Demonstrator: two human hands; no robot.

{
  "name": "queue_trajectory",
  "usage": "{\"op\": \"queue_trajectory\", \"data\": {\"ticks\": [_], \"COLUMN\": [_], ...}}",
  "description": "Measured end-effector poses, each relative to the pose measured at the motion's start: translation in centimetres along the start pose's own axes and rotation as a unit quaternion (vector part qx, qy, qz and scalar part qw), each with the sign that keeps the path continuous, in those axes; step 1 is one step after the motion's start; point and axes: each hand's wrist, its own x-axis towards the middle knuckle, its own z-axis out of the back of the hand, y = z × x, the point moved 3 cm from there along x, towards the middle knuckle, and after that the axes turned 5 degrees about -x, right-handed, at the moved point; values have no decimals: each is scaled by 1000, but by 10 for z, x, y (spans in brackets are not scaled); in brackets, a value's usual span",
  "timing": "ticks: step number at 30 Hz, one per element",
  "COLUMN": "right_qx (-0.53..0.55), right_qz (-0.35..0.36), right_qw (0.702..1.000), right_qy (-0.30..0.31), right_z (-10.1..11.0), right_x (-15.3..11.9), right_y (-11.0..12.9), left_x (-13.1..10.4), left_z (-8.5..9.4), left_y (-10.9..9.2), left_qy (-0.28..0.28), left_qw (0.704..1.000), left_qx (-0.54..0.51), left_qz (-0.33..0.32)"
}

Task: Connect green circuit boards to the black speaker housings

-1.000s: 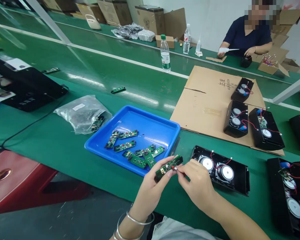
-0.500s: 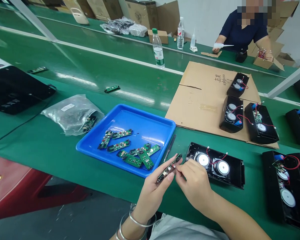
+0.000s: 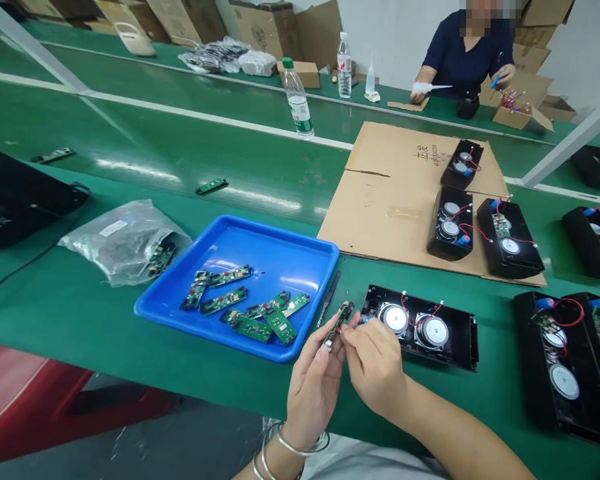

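Note:
My left hand (image 3: 313,387) is closed around a narrow green circuit board (image 3: 338,327), held tilted above the table's near edge. At the board's right side, my right hand (image 3: 377,363) is closed in a pinch. Its fingertips hide whatever small part they grip. Just beyond my right hand lies an open black speaker box (image 3: 460,350) with two round white-backed speakers and red wires ending in small white plugs. To the left, a blue tray (image 3: 230,228) carries several more green boards (image 3: 253,327). A slim dark tool (image 3: 329,298) lies between tray and speaker box.
A clear plastic bag (image 3: 125,237) with boards lies left of the tray. Several black speaker boxes (image 3: 450,223) stand on a cardboard sheet (image 3: 370,193) and at the right. A water bottle (image 3: 299,103) stands behind. A person (image 3: 463,50) sits across, holding a white bottle.
The view has shifted slightly. My left hand has turned the board to a steeper angle, with my right fingers still at it. The person opposite has raised one hand with something blue.

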Motion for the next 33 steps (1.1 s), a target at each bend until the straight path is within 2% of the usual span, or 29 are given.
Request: {"op": "queue_trajectory", "data": {"ticks": [7,10,13,16,17,19,21,23,24,26,28,29,31,33], "right_qx": [14,-5,-34,-27,-37,-114,-249,-350,-370,-373,-354,-334,-243,-81], "right_qz": [-2,9,38,58,38,-55,-179,-270,-300,-334,-351,-356,-355,-335], "right_qw": [1000,1000,998,995,994,986,940,867,838,811,816,829,877,922], "right_qy": [-10,0,24,79,92,108,150,230,267,302,293,273,214,174], "right_z": [3,5,11,25,33,52,70,79,80,77,71,69,68,69], "right_x": [-1,-3,-4,-4,-4,-4,-8,-13,-16,-20,-23,-25,-28,-30], "right_y": [-10,-12,-12,-20,-28,-50,-77,-98,-105,-111,-111,-109,-106,-102], "left_x": [-3,3,10,11,10,5,1,-3,-4,-7,-10,-11,-13,-12], "left_z": [-3,2,10,9,7,3,0,-2,-3,-6,-11,-13,-20,-26], "left_y": [2,-5,-14,-20,-20,-19,-15,-11,-8,-2,5,8,14,18], "left_qy": [11,27,25,26,27,24,37,76,100,141,162,164,154,133], "left_qw": [999,992,969,963,965,968,963,950,940,917,904,902,903,909], "left_qx": [38,120,240,246,227,195,198,238,266,316,336,337,332,331], "left_qz": [9,8,46,107,126,156,177,186,189,197,209,215,223,216]}}
